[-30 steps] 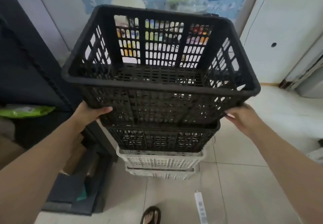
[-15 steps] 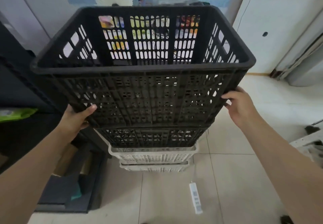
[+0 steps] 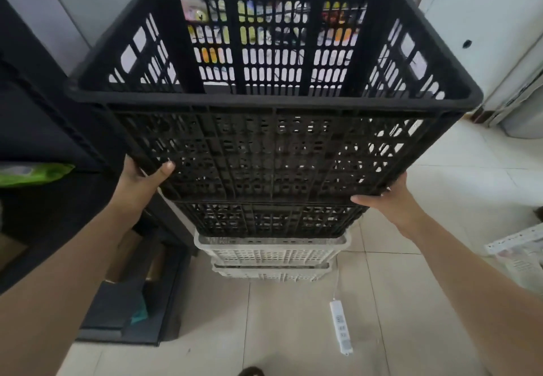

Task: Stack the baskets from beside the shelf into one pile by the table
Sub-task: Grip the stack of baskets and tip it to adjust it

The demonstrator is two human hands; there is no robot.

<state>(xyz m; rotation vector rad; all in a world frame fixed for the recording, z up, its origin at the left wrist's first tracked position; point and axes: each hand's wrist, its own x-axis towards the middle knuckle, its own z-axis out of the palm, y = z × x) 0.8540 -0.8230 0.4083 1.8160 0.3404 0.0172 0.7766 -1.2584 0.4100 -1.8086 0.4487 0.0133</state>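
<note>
A large black slotted basket (image 3: 273,146) fills the middle of the head view, held up by both hands. My left hand (image 3: 141,179) grips its lower left corner. My right hand (image 3: 390,202) grips its lower right corner. The basket sits over a pile on the floor: another black basket (image 3: 270,220) directly below it, then two white baskets (image 3: 273,255) underneath. Whether the held basket has nested into the black one below I cannot tell.
A dark table or cabinet (image 3: 44,140) stands at the left with a green packet (image 3: 32,173) on it and dark boxes (image 3: 126,311) beneath. A white power strip (image 3: 340,327) lies on the tiled floor. A white crate (image 3: 523,255) shows at the right edge.
The held black basket has come lower and closer to the camera, tilting so its near wall faces me. Both hands stayed on its lower corners.
</note>
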